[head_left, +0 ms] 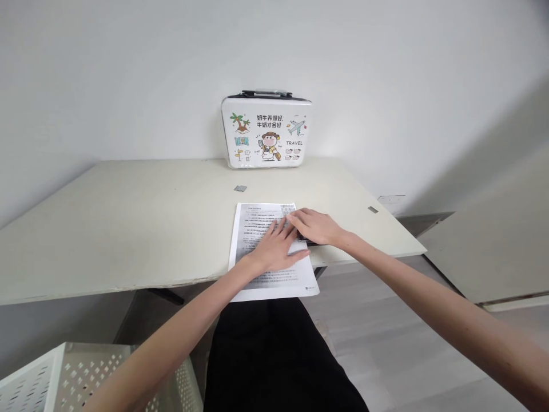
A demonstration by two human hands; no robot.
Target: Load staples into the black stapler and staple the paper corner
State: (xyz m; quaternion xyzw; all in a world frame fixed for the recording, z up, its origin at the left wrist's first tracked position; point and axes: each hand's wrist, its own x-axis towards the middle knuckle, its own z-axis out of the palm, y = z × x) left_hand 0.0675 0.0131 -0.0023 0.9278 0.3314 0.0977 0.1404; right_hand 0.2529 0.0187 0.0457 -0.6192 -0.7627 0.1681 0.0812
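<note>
A printed sheet of paper (274, 280) lies at the table's front edge, its lower part jutting out past it. My left hand (278, 246) rests flat on the sheet with its fingers spread. At the sheet's right edge, my right hand (315, 226) is closed over a black stapler (309, 244). Most of the stapler is hidden beneath that hand, and only a dark bit shows below the palm. The fingertips of both hands meet near the sheet's upper right.
A white carry case (268, 134) with cartoon prints stands against the wall on the pale table (128, 229). Small grey pieces lie behind the paper (241, 187) and near the table's right edge (373, 209). A perforated white basket (90, 366) is below left.
</note>
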